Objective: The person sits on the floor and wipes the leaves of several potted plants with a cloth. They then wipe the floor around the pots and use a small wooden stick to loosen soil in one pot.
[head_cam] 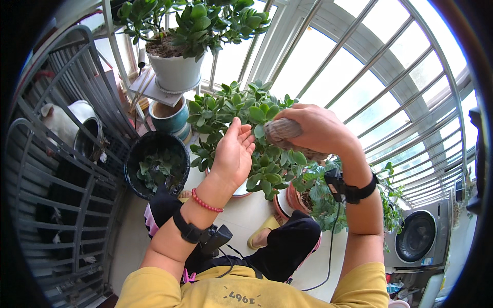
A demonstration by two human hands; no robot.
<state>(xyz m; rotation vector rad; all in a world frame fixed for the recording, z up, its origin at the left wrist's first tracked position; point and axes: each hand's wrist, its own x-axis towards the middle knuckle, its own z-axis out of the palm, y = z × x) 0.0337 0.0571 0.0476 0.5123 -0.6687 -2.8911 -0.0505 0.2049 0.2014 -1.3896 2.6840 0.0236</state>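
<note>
My right hand (317, 125) is closed on a grey-brown cloth (284, 133), which lies against the right side of a bushy succulent plant (235, 102). Part of the cloth hangs below my palm. In front of the same plant, my left hand (235, 154) is palm up with the fingers slightly curled, and nothing shows in it. Its fingertips are close to the leaves; whether they touch cannot be told. The plant's thick green leaves hide most of its pot.
A dark tub (129, 169) with leaves stands left, near a teal pot (175, 117). A white pot (175, 71) holds another succulent. Metal window bars (358, 57) rise behind. A metal gate (83, 188) encloses a white animal (61, 119). Leafy plants (327, 210) and a washing machine (416, 235) are right.
</note>
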